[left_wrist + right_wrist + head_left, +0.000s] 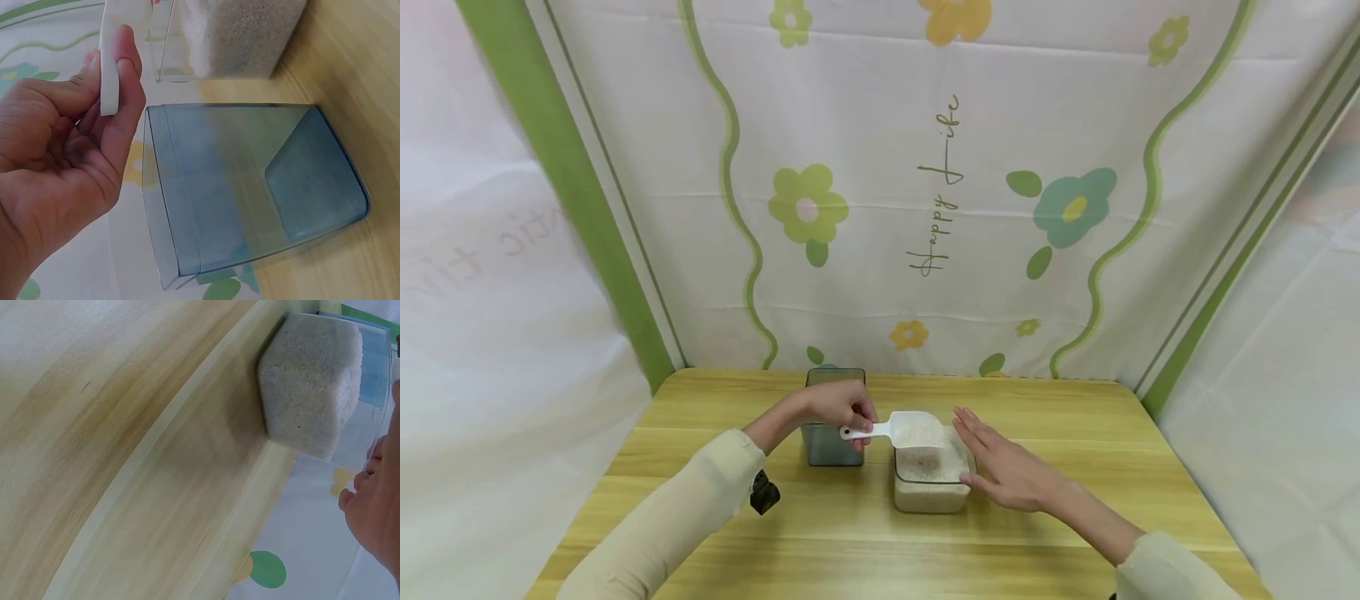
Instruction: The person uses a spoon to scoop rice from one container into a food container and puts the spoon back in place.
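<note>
Right hand (pixel 1011 475), fingers spread flat, braces the clear rice-filled tub (pixel 931 483); left hand (pixel 838 408) pinches the heaped white plastic scoop (pixel 906 431) at nine o'clock; any tilt spills grains onto the wooden counter (pixel 865 550).

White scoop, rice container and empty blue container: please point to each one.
white scoop (pixel 917 431), head view, on its bowl.
rice container (pixel 929 496), head view, on its front wall.
empty blue container (pixel 250 187), left wrist view, on its side wall.

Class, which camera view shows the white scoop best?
The head view: the whole white scoop, loaded with rice, shows above the rice container, held by the left hand. The left wrist view shows only its handle; the right wrist view shows none of it.
</note>
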Tool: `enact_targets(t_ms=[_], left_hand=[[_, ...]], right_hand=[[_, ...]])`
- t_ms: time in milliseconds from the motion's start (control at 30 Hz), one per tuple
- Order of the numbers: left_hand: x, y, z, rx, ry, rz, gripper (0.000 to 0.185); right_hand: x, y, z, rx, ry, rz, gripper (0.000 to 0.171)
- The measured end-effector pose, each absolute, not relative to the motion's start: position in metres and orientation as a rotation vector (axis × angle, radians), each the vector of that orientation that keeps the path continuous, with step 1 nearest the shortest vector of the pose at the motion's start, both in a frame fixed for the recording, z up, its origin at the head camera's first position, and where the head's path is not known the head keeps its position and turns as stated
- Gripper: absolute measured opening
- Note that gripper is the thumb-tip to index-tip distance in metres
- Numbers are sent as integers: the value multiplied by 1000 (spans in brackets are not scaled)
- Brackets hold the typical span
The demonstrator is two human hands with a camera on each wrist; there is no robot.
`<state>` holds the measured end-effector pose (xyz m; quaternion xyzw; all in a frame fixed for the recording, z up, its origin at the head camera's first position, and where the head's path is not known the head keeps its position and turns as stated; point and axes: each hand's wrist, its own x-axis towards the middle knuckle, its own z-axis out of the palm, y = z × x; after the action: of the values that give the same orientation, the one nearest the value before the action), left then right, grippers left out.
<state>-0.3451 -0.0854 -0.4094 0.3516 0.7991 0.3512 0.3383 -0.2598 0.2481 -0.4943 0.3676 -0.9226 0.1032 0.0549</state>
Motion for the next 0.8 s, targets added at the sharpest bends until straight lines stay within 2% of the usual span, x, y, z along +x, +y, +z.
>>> enact_targets(t_ms=[800], left_hand=[[-337, -114, -413, 830, 1998, 1139, 21]], right_hand=[[-263, 247, -495, 1119, -2796, 319, 77]])
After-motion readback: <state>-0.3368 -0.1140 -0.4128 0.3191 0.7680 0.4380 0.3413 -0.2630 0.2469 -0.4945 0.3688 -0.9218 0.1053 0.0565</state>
